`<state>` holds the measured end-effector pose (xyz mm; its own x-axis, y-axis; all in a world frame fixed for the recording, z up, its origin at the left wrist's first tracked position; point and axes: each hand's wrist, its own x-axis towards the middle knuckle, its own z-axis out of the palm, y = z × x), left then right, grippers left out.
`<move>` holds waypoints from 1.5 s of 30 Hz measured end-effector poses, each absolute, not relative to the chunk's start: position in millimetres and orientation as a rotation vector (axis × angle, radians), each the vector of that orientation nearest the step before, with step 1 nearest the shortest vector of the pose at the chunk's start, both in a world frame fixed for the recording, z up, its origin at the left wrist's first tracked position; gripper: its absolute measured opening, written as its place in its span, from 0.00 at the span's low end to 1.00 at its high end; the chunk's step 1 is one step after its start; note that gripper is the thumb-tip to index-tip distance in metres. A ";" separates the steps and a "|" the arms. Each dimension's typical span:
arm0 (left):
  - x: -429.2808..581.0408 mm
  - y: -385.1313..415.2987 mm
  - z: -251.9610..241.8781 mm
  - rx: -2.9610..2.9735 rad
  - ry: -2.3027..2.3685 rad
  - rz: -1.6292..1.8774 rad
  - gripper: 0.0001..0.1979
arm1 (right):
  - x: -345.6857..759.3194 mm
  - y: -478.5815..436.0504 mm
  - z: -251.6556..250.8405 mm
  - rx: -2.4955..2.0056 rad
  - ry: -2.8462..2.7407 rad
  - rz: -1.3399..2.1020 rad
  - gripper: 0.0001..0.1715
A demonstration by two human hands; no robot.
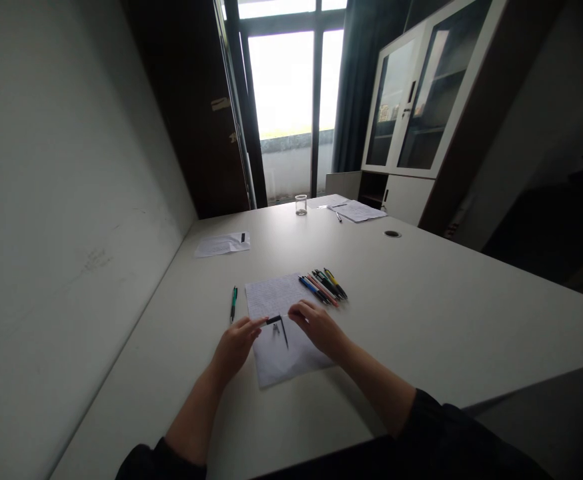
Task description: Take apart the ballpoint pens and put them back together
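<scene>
Above a sheet of paper, my left hand pinches a white-and-black pen barrel that points to the right. My right hand is closed just across from its end, fingertips together on a thin pale piece too small to name. On the paper below lies a slim dark pen refill, with small dark pen parts beside it. Left of the sheet rests a green-and-black pen. Several pens lie side by side across the sheet's upper right edge.
Farther back on the white table are a glass beaker, a loose paper sheet and more papers with a pen. A round cable hole is at the right. A wall borders the left side.
</scene>
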<state>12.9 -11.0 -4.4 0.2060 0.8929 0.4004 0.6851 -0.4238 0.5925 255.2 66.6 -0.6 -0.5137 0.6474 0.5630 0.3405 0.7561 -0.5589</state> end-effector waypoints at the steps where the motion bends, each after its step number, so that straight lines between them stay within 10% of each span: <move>1: 13.0 -11.0 -4.5 2.195 1.488 1.038 0.19 | 255.1 66.2 -0.1 -0.734 -2.151 0.489 0.05; 45: 16.9 -13.9 -3.5 2.004 1.508 1.107 0.09 | 257.1 60.4 -1.7 -0.699 -2.522 0.401 0.05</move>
<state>16.9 -13.9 -3.5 0.1059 0.9297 0.3528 0.6153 -0.3400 0.7112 257.1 60.4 -1.7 -0.7492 0.5448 0.3767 0.4012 0.8258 -0.3965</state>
